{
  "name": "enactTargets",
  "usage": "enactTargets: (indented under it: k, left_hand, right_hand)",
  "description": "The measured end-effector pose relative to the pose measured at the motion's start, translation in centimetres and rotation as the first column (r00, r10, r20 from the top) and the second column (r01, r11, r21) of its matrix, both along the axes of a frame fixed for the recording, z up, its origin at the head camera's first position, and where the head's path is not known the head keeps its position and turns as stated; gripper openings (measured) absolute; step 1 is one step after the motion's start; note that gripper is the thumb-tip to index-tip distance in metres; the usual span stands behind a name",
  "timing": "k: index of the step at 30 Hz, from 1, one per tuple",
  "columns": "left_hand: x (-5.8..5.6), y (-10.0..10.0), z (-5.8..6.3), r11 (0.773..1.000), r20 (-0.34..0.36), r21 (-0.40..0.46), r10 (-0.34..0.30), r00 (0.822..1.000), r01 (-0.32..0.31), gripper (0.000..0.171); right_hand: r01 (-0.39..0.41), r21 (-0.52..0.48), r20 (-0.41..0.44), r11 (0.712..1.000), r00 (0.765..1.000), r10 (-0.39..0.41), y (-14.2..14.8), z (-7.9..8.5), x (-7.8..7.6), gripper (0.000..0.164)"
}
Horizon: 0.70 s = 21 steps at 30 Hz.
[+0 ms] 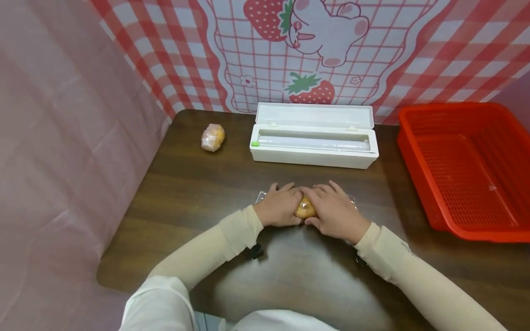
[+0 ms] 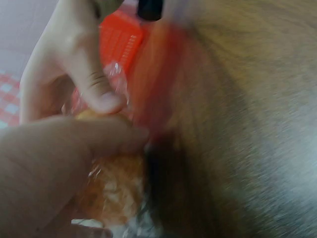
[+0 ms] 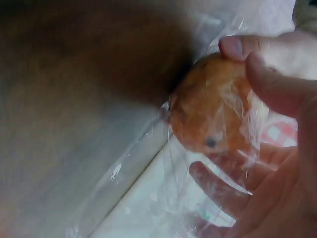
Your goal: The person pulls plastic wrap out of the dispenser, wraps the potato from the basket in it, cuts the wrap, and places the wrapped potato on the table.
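Observation:
Between both hands is a round orange-yellow fruit point(image 1: 305, 209) covered in clear plastic wrap point(image 3: 171, 168). My left hand point(image 1: 281, 206) grips it from the left, its thumb along the near side. From the right, my right hand point(image 1: 334, 212) curls round it, thumb near the left thumb. In the right wrist view the fruit point(image 3: 213, 106) shows a dark spot, and loose film trails off it. Film ends stick out past both hands in the head view. In the left wrist view the fruit point(image 2: 111, 188) is partly hidden by the left hand point(image 2: 54, 153).
A white wrap dispenser point(image 1: 314, 158) with its lid raised and a film roll inside stands behind the hands. Another wrapped pink-and-yellow item point(image 1: 213, 138) lies at the back left. A red plastic basket point(image 1: 440, 202) stands on the right of the wooden table point(image 1: 174, 207).

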<state>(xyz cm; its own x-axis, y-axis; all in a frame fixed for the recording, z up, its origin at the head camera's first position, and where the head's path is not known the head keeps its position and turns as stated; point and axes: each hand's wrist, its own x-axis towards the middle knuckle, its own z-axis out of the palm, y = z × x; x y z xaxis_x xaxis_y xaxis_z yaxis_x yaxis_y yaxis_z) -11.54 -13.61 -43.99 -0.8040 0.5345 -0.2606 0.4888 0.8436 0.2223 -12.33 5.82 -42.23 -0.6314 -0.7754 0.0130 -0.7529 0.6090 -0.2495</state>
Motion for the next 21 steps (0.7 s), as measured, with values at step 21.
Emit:
enactTargets:
  k: [21]
  left_hand:
    - [2.1,1.4,0.2,0.993,-0.35,-0.079,0.059,0.935,-0.093,0.07]
  right_hand:
    - [0.021,0.023,0.093,1.0,0.995,-0.023,0.0,1.1,-1.3,0.048]
